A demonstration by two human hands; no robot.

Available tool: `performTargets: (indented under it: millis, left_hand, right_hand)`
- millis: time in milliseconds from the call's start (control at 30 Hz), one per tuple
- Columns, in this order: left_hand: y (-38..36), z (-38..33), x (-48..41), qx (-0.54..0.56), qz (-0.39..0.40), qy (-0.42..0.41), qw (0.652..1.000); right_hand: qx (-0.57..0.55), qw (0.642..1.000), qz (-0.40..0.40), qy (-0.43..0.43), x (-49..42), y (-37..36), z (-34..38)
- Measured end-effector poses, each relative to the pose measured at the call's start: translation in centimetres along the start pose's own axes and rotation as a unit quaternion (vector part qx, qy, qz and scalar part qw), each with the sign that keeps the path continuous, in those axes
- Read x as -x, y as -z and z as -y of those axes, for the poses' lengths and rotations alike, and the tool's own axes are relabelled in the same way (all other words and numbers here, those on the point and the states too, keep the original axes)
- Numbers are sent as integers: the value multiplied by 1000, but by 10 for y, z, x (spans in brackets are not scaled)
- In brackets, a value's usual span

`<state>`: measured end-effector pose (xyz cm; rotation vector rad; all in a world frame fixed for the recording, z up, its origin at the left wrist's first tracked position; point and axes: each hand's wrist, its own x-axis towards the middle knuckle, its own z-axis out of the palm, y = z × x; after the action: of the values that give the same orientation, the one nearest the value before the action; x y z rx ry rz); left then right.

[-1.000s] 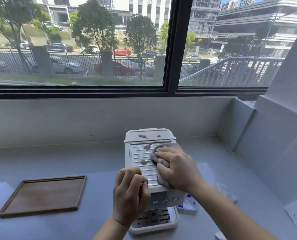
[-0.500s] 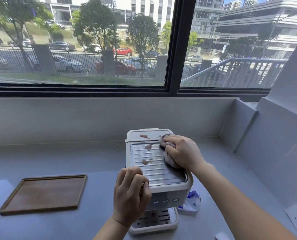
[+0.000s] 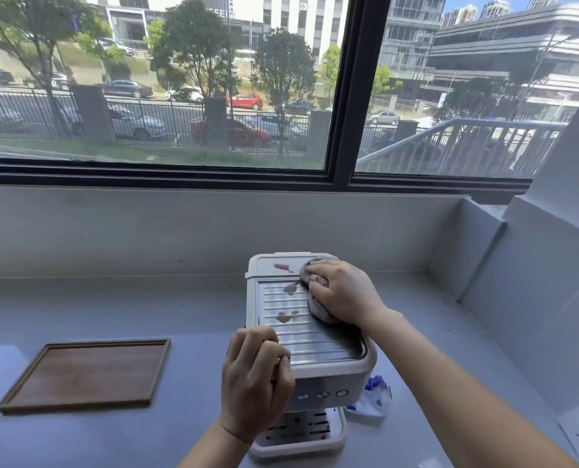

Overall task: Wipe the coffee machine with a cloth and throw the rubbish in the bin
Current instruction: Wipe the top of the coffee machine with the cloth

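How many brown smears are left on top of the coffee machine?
3: one on the white rear lid, one at the ribbed tray's far edge, one mid-tray. The cloth under the right hand may hide more.

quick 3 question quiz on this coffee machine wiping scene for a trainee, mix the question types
1. True or false: the right hand presses a cloth on top of the coffee machine.
2. Which side of the machine does the wooden tray lie on? A) left B) right C) behind
3. Fill in: the left hand steadies the machine at its front-left ____.

Key: 1 true; 2 A; 3 corner. Pinkish stains on the ribbed top are not yet wiped, and a crumpled wrapper lies right of the machine.
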<state>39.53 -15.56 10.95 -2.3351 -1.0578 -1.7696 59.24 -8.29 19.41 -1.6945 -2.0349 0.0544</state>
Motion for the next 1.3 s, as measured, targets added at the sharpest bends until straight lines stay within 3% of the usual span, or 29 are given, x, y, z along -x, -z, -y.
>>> performTargets:
  millis: [67, 233, 333, 400, 533, 700, 867, 1000, 1167, 1300]
  left_hand:
    - [0, -1, 0, 5, 1, -4, 1000]
    - [1, -1, -1, -3, 1, 0, 1000]
    - [2, 1, 1, 2, 10, 0, 1000]
    - [1, 0, 2, 8, 11, -2, 1000]
    - [1, 0, -1, -3, 16, 2, 1000]
    - [2, 0, 1, 3, 18, -1, 1000]
    - [0, 0, 0, -4, 14, -5, 1000]
    - [0, 1, 1, -13, 15, -21, 1000]
    - [1, -1, -1, -21, 4, -22, 1000]
    - [2, -2, -2, -13, 11, -20, 1000]
  right_hand:
    - [11, 1000, 9, 22, 6, 4, -6]
    - [10, 997, 0, -80, -24, 4, 3]
    - [1, 1000, 7, 7, -14, -3, 13]
    - [1, 1000, -7, 20, 1, -4, 7]
    - [3, 994, -16, -104, -16, 4, 1]
    - [-3, 1000, -10, -3, 19, -3, 8]
    - [-4, 998, -31, -57, 24, 9, 0]
    - [-14, 999, -8, 49, 51, 3, 15]
    - [-23, 995, -95, -11, 67, 8, 19]
    - [-62, 996, -20, 59, 84, 3, 35]
